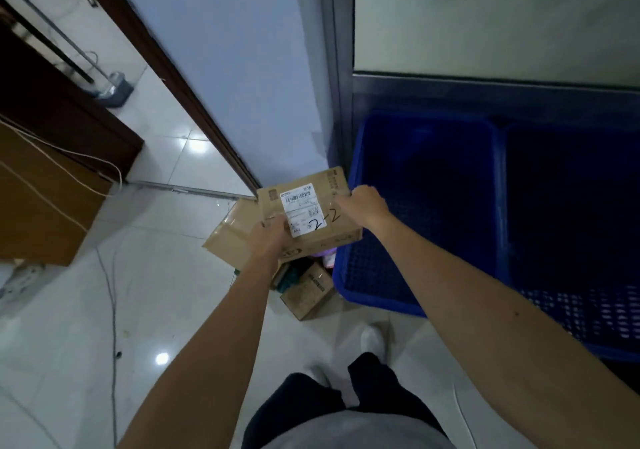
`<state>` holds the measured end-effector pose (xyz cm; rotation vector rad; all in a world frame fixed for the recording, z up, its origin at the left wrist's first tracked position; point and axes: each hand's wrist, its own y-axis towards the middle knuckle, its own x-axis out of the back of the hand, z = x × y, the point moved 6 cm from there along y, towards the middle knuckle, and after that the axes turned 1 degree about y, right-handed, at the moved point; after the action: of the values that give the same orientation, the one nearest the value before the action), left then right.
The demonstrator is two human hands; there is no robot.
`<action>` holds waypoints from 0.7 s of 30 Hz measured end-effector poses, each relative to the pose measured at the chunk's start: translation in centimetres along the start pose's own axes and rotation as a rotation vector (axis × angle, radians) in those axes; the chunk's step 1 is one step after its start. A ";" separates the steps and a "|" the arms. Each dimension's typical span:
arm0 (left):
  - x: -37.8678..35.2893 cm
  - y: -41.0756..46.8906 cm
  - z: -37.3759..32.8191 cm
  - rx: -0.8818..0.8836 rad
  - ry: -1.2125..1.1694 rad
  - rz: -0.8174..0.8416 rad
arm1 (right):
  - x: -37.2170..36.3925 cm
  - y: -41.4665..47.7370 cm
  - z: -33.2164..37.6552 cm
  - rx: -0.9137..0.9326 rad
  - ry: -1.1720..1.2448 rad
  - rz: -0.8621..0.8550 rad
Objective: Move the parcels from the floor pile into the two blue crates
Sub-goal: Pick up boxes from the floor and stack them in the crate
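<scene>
From the head camera, two blue crates stand side by side on the floor against a metal-framed door. The nearer crate (426, 206) has perforated walls and a dark inside; nothing can be made out lying in it. The second crate (571, 213) sits touching its right side, and its inside is so deeply shadowed that any contents cannot be told; its right part is cut off by the picture's edge.

The person holds a flat cardboard parcel (308, 206) in the air, between the pile and the nearer crate, its right end over the crate's left rim. It bears a white shipping label and the handwritten mark "2-2". The left hand (270, 237) grips the parcel's near left edge, thumb on top. The right hand (363, 203) clasps its right edge, fingers curled over it.

Below the held parcel lies the floor pile: a larger flat carton (232, 234) partly hidden beneath the parcel and left hand, and a small brown box (308, 293) just beside the crate's left wall. Between them sit small items, one teal and one pinkish, too covered to identify. The printing on the label is too small to read.
</scene>
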<state>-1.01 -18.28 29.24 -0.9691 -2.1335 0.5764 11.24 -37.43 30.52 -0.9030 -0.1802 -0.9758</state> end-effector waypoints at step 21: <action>-5.1 -12.9 3.9 -0.149 0.147 0.317 | 5.9 -19.4 -9.1 -0.067 -0.087 -0.401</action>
<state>-7.56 -30.59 32.77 -1.4038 -1.9266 0.4843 -2.67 -52.52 39.04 -0.9924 -0.4163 -1.3198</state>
